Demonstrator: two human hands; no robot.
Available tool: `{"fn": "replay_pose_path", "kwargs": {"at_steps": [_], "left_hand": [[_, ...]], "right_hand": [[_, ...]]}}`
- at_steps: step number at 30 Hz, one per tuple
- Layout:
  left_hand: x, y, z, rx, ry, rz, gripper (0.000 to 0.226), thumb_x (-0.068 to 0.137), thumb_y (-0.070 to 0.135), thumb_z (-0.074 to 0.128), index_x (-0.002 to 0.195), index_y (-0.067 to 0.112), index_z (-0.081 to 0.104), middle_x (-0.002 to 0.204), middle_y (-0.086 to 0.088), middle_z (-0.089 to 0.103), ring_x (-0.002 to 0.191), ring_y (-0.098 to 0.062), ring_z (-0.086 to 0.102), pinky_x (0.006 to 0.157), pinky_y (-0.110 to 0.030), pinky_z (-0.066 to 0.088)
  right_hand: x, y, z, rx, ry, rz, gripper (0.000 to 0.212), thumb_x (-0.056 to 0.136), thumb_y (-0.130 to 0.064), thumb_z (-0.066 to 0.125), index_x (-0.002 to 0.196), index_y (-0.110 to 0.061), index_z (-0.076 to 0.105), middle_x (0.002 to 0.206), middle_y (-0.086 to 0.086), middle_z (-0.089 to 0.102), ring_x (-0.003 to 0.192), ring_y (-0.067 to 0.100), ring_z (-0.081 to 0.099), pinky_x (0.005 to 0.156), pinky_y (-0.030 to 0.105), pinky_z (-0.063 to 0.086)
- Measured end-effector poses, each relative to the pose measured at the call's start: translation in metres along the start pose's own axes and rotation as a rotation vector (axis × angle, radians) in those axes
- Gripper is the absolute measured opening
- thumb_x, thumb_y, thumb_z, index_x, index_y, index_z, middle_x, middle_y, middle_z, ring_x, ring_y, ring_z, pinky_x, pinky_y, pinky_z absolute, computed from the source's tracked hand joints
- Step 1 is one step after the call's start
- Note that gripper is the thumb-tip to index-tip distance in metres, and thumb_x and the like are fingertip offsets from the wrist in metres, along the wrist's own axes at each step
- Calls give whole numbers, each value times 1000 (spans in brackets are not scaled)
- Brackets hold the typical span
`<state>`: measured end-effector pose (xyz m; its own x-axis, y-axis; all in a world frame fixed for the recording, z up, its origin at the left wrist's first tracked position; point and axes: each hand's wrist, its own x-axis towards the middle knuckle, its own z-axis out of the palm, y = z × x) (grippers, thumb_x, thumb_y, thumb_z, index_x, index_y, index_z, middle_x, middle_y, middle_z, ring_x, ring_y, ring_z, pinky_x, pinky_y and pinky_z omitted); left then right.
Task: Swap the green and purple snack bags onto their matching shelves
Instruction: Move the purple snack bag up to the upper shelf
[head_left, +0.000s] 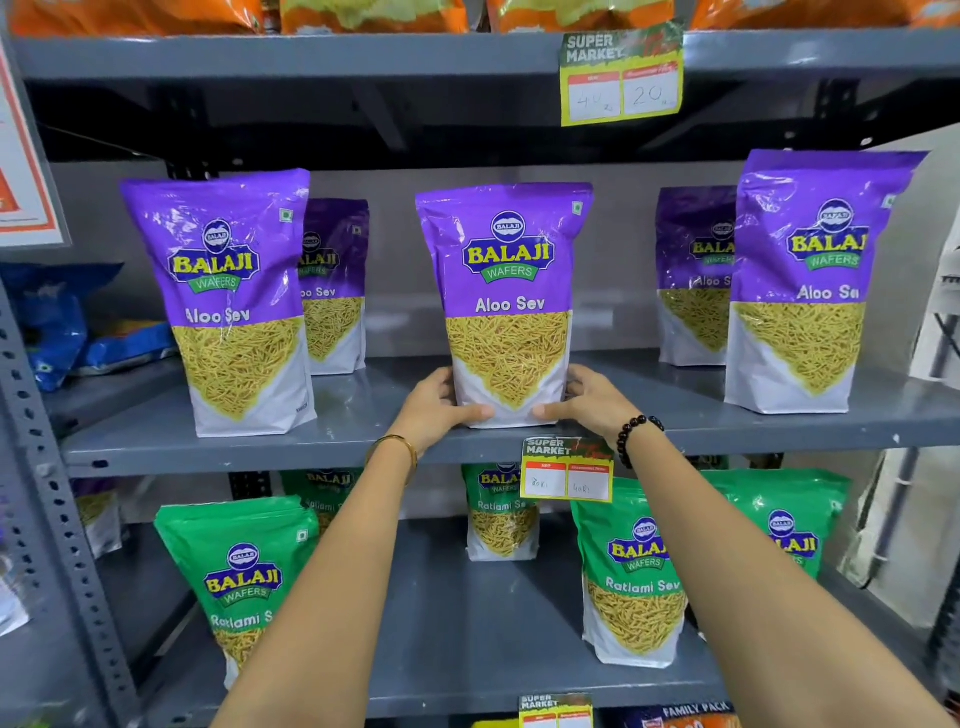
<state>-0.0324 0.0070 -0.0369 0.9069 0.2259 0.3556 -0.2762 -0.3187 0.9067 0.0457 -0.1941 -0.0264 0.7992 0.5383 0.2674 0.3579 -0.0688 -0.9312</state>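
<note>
Two hands grip the purple bag (506, 306) at its base: my left hand (439, 408) and right hand (589, 400) are each curled around a lower corner. It stands upright at the middle shelf's (322, 447) front edge, purple on top, white below, yellow strands pictured. Green bags (631, 577) stand one shelf down.

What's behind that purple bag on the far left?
Behind the left purple bag stands a second purple bag, set further back on the shelf. Its left part is covered, so anything beyond it cannot be seen.
</note>
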Motion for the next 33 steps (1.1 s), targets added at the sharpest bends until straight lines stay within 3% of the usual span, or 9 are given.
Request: {"fn": "replay_pose_path", "kwargs": {"at_steps": [11, 22, 33], "left_hand": [[5, -4, 2, 72, -4, 8, 62, 67, 18, 78, 122, 15, 49, 126, -6, 61, 112, -19, 58, 94, -29, 44], [2, -2, 2, 52, 0, 2, 61, 69, 13, 76, 123, 14, 47, 126, -7, 59, 109, -19, 58, 92, -28, 44], [4, -3, 2, 87, -8, -4, 60, 70, 15, 76, 123, 17, 49, 126, -6, 60, 112, -20, 58, 101, -36, 44]], "right_hand": [[4, 3, -1, -37, 47, 42, 53, 68, 4, 72, 115, -11, 53, 115, 11, 66, 104, 28, 64, 92, 45, 51], [1, 2, 2, -76, 39, 26, 46, 70, 1, 72, 105, -20, 51, 112, 5, 64, 106, 25, 62, 98, 45, 48], [0, 2, 3, -74, 72, 38, 52, 66, 0, 75, 107, -20, 50, 112, 6, 62, 109, 25, 60, 98, 43, 48]]}}
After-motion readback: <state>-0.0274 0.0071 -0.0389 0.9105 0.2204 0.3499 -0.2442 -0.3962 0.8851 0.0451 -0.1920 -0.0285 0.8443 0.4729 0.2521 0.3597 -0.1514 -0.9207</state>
